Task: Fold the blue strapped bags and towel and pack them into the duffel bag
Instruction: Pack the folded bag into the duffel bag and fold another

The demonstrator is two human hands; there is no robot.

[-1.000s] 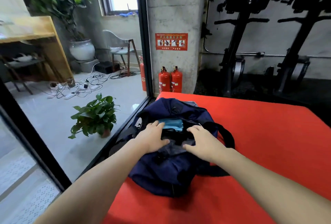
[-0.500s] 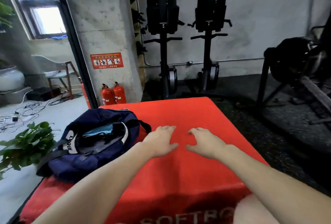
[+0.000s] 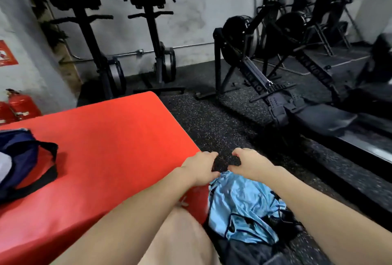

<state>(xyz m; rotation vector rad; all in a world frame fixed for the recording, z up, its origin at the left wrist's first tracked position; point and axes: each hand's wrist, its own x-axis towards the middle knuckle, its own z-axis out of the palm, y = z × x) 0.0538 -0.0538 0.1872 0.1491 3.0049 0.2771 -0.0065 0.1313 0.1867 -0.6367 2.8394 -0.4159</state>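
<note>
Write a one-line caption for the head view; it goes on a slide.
Both hands, left hand and right hand, reach toward a light blue strapped bag beside the red mat.

Red mat [image 3: 110, 137]; navy duffel bag [image 3: 19, 154]; light-blue strapped bag [image 3: 239, 207], black straps; speckled black floor [image 3: 212, 120].

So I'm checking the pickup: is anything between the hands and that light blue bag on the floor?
Nothing visible: the left hand and right hand hover just above the light blue bag, beside the red mat.
</note>
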